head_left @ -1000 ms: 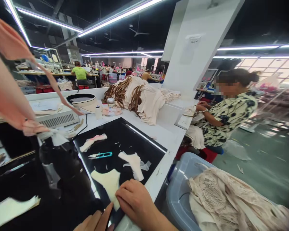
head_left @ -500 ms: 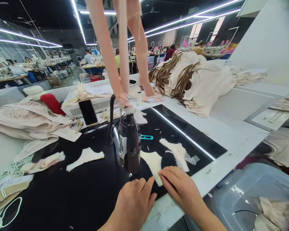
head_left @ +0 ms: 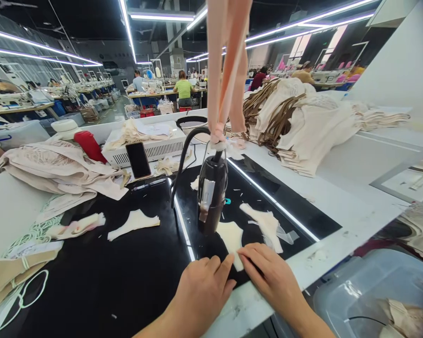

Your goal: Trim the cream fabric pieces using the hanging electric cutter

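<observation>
Both hands, left (head_left: 205, 290) and right (head_left: 272, 276), press fingertips on the cream fabric piece (head_left: 230, 236); best kept flat; pinch unclear.

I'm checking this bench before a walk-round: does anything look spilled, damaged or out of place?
Nothing looks spilled or visibly broken. The oddity is the black corded tool, hung over the black work surface by knotted peach fabric strips, which looks improvised. Small pale scraps also litter that surface.
</observation>
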`<action>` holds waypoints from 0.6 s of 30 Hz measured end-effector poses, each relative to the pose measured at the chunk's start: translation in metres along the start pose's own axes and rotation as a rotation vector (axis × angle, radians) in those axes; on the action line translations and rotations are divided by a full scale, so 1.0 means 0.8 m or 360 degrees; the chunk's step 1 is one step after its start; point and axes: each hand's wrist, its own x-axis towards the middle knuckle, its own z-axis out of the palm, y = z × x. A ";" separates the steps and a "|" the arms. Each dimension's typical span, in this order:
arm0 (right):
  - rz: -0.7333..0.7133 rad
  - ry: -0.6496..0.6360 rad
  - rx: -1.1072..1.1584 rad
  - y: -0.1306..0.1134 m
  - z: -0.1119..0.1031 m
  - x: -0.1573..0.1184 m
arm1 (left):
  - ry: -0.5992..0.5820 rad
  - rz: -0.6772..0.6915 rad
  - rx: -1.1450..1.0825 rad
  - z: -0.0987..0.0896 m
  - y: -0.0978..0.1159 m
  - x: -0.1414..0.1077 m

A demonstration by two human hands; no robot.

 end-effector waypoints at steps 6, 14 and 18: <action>0.0009 -0.0041 0.0065 0.001 -0.003 0.003 | -0.0153 -0.0011 0.0012 -0.005 0.003 0.004; 0.0333 0.0041 0.0308 -0.009 -0.011 0.013 | -0.0211 -0.0006 -0.0055 -0.004 0.005 0.008; 0.0721 0.0041 0.0587 -0.014 -0.017 0.038 | -0.0256 0.0015 -0.0025 -0.005 0.006 0.010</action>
